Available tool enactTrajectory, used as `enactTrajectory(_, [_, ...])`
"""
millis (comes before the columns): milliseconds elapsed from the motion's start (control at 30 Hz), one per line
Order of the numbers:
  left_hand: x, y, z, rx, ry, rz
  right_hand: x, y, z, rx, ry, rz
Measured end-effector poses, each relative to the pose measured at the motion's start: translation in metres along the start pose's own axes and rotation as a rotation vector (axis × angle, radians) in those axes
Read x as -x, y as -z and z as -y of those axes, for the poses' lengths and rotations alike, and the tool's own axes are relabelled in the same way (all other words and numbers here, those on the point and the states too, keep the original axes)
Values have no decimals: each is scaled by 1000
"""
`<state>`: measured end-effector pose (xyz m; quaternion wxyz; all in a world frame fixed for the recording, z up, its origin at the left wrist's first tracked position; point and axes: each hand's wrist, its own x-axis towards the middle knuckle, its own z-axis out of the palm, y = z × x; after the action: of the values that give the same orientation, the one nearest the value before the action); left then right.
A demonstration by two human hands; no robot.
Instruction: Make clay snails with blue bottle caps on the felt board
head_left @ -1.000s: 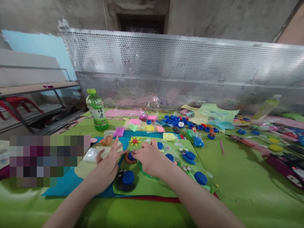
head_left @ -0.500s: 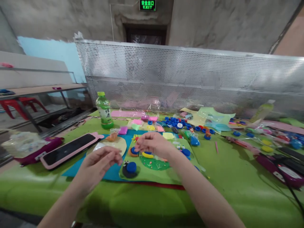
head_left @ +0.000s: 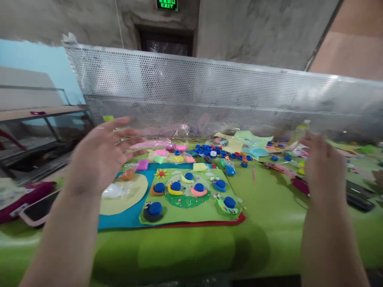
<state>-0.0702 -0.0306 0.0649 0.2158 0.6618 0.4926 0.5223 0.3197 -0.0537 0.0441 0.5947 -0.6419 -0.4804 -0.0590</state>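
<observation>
Green paper made up the sheet (head_left: 191, 216), which lay flat on the table (head_left: 275, 239) with seven small snails on it, each bearing a blue cap. On the sheet, the black snail (head_left: 153, 212) sat at the near left corner, the green snail (head_left: 229, 204) toward the near right and the blue snail (head_left: 220, 184) toward the far right. Yellow petals ringed the flower (head_left: 161, 173) at the sheet's far left corner.

Left of the sheet hung the left hand (head_left: 100, 153), open, its fingers spread around nothing. Right of the sheet, well apart from it, was the right hand (head_left: 326, 169); its fingertips were hidden, so whether it gripped anything I could not tell. A pale paper circle (head_left: 131, 197) lay just left of the sheet, and loose blue caps (head_left: 206, 150) lay beyond it.
</observation>
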Motion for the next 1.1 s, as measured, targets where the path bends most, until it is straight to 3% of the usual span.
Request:
enactTrajectory(33, [-14,-16,-5,-52,-6,94,10,1,-8,115,31,-79])
enactTrajectory(67, [-26,-30,-6,-130,7,190,25,1,-15,279,146,-56])
enactTrajectory(133, [-42,-54,3,-236,4,278,63,-6,-22,383,463,36])
enactTrajectory(167, [-46,-61,11,-278,-3,320,85,-11,-22,377,580,145])
enactTrajectory(267, [-49,-67,46,-367,14,419,144,-29,-12,377,796,346])
enactTrajectory(367, [-48,-53,80,-423,75,448,174,-43,2,372,914,431])
enactTrajectory(533, [-51,-39,107,-516,95,459,171,-48,2,443,1004,475])
enactTrajectory(733, [-44,-51,104,-623,2,557,166,-37,-25,582,1060,493])
enactTrajectory(867, [-42,-53,103,-660,-53,532,160,-26,-40,699,1090,536])
enactTrajectory(1033, [-41,-66,109,-692,-197,456,128,-16,-28,544,1037,694])
enactTrajectory(1100, [-40,-74,113,-706,-257,453,110,-19,-15,448,962,700])
